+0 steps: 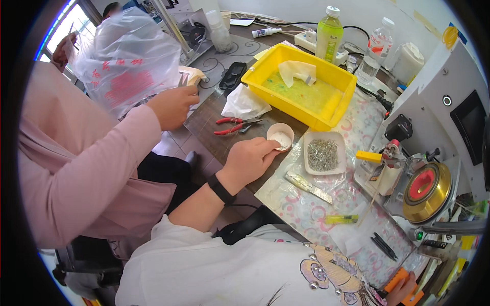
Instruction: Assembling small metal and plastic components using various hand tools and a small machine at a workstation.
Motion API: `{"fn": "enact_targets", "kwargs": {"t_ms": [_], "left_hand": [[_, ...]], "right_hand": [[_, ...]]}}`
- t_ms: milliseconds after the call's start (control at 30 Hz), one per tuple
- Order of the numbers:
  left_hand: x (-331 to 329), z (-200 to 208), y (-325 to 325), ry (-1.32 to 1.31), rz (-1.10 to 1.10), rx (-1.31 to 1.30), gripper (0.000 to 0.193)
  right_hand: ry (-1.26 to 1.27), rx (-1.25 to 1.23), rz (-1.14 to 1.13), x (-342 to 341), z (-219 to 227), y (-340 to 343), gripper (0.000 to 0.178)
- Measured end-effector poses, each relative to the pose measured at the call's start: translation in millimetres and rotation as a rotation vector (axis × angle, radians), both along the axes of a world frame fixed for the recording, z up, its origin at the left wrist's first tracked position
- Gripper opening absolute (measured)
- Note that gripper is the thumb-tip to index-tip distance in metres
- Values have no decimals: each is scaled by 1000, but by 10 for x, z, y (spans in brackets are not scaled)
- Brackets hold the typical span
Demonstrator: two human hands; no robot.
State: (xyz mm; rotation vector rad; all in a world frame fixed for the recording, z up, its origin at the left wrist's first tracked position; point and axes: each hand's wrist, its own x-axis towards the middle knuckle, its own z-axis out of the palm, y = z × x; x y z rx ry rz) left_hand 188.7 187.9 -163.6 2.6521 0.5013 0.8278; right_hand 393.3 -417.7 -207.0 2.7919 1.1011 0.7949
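My left hand (250,159), with a black band at the wrist, pinches the rim of a small pinkish cup (279,131) holding white powder. The cup sits at the edge of the brown table, beside red-handled pliers (232,125). To its right stands a square white dish (324,153) full of small metal pieces. At the lower right rim, my right hand (401,290) is against an orange object (396,278); its grip is partly hidden. A silvery strip (308,186), a yellow-green lighter (342,219) and black tweezers (384,246) lie on the patterned cover.
A yellow basin (326,121) with liquid stands behind the cup. Bottles (331,33) are at the back. A machine with a brass-coloured wheel (427,193) fills the right side. A co-worker in a pink sleeve (97,173) stands close on the left, holding scissors near a large plastic bag (127,61).
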Motion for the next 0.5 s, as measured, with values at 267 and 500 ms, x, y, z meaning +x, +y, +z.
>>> {"fn": "enact_targets", "kwargs": {"t_ms": [267,500], "left_hand": [[-95,470,-183,-293,23,-430,18],[438,1022,-499,-363,-276,-937,19]], "right_hand": [[360,161,-274,-197,109,39,45],[354,210,-277,-296,279,341,42]]}}
